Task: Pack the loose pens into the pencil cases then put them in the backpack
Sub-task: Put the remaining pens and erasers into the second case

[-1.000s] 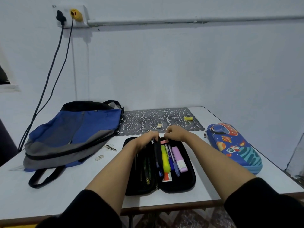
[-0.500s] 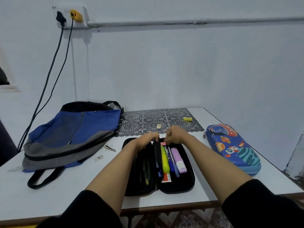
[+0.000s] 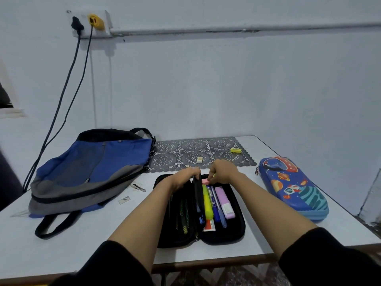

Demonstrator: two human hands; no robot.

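Note:
A black pencil case (image 3: 231, 232) lies open on the table in front of me. Its right half holds a yellow highlighter (image 3: 207, 205), blue pens (image 3: 216, 209) and a lilac highlighter (image 3: 224, 202); a small pink item (image 3: 205, 181) lies at their far end. My left hand (image 3: 185, 178) pinches the top of the case's black middle flap (image 3: 199, 195). My right hand (image 3: 221, 171) is closed over the far ends of the pens, fingertips at the pink item. A blue space-print pencil case (image 3: 292, 186) lies shut at the right. The blue and grey backpack (image 3: 90, 172) lies flat at the left.
A grey lace mat (image 3: 179, 153) at the back carries a yellow eraser (image 3: 235, 150) and a cream eraser (image 3: 199, 159). Small scraps (image 3: 124, 200) lie beside the backpack. Two cables (image 3: 64, 96) hang from a wall socket (image 3: 88, 22). The table's front edge (image 3: 206, 263) is close to me.
Both hands stay at the far end of the black case. The view has shifted slightly; nothing was picked up or released.

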